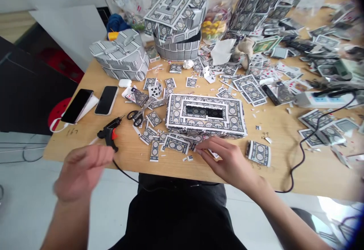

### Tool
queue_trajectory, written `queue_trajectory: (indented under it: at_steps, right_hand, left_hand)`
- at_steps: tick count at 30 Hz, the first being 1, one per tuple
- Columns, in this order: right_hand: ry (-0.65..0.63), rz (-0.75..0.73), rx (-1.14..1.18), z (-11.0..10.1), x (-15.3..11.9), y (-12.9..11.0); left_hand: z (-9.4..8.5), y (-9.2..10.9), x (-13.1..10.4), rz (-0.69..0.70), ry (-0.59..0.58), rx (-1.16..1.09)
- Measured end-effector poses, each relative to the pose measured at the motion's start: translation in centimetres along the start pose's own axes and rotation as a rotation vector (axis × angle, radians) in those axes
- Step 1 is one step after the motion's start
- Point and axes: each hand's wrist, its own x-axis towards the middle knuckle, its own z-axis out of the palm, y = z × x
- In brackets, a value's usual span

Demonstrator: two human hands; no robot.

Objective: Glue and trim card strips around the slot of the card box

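My left hand (pixel 85 170) hangs over the table's front left edge, slightly blurred, its fingers curled together; whatever they may hold is hidden. Just beyond it lies a black hot glue gun (pixel 109 133) with an orange trigger. My right hand (pixel 223 159) rests low at the front of a rectangular box (pixel 206 115) covered in folded playing cards, with a slot in its top. Thumb and forefinger meet at the edge of a playing card piece (pixel 196 146). Beside it lie cut cards (pixel 176 143). Black-handled scissors (pixel 138 117) lie left of the box.
Two phones (pixel 106 100) and a white earbud case (pixel 125 83) lie at left. Card-covered baskets (pixel 122 54) stand behind. A folded card bundle (pixel 259 153) sits right of my right hand. Further right are a power strip (pixel 324 100), a black cable (pixel 303 151) and scattered cards.
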Motion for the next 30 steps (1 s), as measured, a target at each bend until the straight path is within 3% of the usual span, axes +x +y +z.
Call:
queue_trajectory:
  at_steps: [1,2,4,7,10,15,21,30]
  right_hand:
    - [0.011,-0.001,0.021,0.1,0.1,-0.2]
    - [0.024,-0.004,0.045,0.3,0.3,-0.6]
    - [0.055,-0.014,0.104,0.8,0.6,-1.5]
    - [0.119,-0.036,0.226,1.5,0.6,-3.4]
    - [0.203,-0.056,0.317,1.6,0.2,-5.1]
    - [0.333,-0.031,0.377,1.5,-0.4,-7.0]
    - [0.349,0.022,0.417,2.1,-0.3,-8.3]
    - [0.426,-0.018,0.433,2.6,-0.2,-8.8]
  left_hand:
    - [1.3,0.1,-0.5,0.064,-0.028,-0.121]
    - [2.8,0.2,-0.9,0.136,-0.078,-0.413]
    - [6.0,0.5,-1.4,0.121,-0.154,-0.756]
    - [10.1,0.9,-1.9,0.047,-0.225,-0.934]
    - [12.5,1.3,-2.4,-0.039,-0.319,-0.969]
    - [14.1,1.3,-3.2,-0.134,-0.436,-1.006]
    - [14.8,1.3,-3.6,-0.115,-0.538,-1.033]
    - [15.0,1.9,-3.8,-0.084,-0.568,-0.991]
